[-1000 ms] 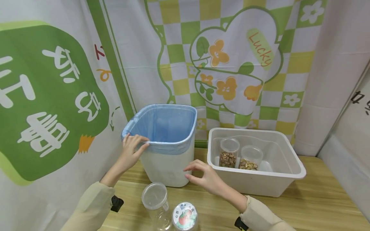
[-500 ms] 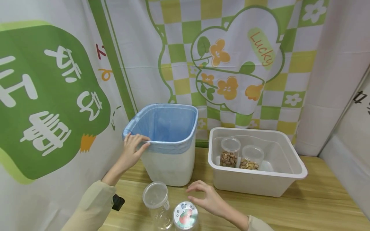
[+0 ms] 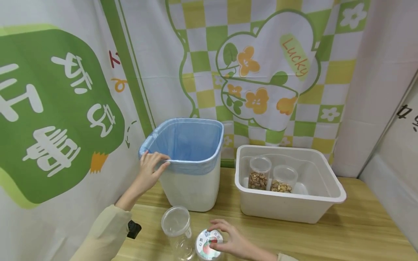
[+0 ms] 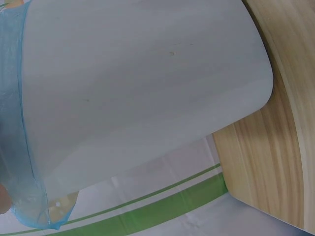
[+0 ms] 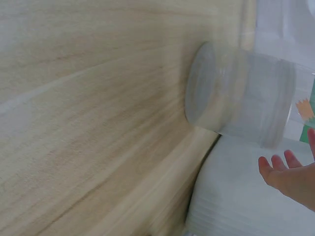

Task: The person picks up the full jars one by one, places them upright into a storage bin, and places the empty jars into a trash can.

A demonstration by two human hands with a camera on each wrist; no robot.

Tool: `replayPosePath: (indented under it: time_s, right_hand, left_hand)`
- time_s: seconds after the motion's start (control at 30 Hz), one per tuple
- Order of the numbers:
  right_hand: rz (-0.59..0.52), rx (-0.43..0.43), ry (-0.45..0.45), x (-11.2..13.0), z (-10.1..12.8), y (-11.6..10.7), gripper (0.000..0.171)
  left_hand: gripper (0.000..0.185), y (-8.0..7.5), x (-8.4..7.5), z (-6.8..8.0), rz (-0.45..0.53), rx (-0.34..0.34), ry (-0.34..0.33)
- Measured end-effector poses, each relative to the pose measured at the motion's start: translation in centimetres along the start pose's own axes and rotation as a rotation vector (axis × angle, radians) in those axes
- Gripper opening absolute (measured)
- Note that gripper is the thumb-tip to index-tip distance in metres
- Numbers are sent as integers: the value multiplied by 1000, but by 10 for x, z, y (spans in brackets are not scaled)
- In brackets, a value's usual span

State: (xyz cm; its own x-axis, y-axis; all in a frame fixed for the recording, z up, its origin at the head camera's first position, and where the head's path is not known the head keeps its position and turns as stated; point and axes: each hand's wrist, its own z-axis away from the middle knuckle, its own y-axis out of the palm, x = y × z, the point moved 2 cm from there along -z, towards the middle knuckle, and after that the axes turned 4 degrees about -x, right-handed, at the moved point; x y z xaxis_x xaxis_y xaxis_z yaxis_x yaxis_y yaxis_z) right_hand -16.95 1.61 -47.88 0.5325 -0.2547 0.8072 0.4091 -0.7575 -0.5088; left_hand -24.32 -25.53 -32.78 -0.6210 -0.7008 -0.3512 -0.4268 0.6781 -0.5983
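Observation:
My left hand [image 3: 151, 168] holds the front left rim of a white trash bin [image 3: 192, 192] lined with a blue bag [image 3: 196, 166]. Only a fingertip of it shows at the edge of the left wrist view, by the blue liner. Just over a clear jar whose lid [image 3: 204, 246] carries a tomato picture, my right hand [image 3: 233, 241] is held with fingers spread and bent. Contact with the lid cannot be told. In the right wrist view, that hand [image 5: 295, 179] is near the top end of a clear jar [image 5: 241, 93]. Left of the tomato jar stands another clear jar [image 3: 176, 226].
On the wooden table [image 3: 359, 221], a grey-white tub [image 3: 281, 206] stands right of the bin. It holds two clear jars partly filled with nuts, an upright one [image 3: 258, 179] and another [image 3: 281, 185] beside it. Printed cloth [image 3: 267, 72] hangs behind and on the left.
My right hand has come down from beside the bin toward the front, over the tomato-lidded jar. The left hand stays on the bin rim.

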Motion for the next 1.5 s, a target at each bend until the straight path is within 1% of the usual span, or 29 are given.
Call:
replayPosePath:
  time_s: [0.13,0.23,0.37,0.53,0.7,1.0,1.07,1.17,1.3,1.5]
  right_hand:
    - [-71,55,39,-3,3,6,46]
    - [-85,85,52,-2,5,10,53]
    - [-70,117,31,-6,6,14,55]
    - [-140,164,64,-16,8,18,56]
    - [-149,155,59,-21,7,21,57]
    - [-167,163,57,-22,8,23,58]
    - [-161,157,69,-21,8,23,59]
    - [-141,123,76,-19,7,22,58]
    - [-105,44,71,-14,4,18,60]
    - [-48,-81,19,-9,-3,10,62]
  left_hand:
    - [11,0,1,0,-2,-1,4]
    - [10,1,0,1,-3,-2,4]
    - [9,1,0,2,3,-3,1]
    - [9,1,1,3,1,0,-5]
    - [10,0,1,3,-3,6,-7]
    - [11,0,0,3,-1,12,-8]
    - [10,0,0,3,-2,10,-6]
    - [9,1,0,2,-5,2,1]
    - [9,1,0,1,-11,-9,10]
    - [10,1,0,0,-6,3,-5]
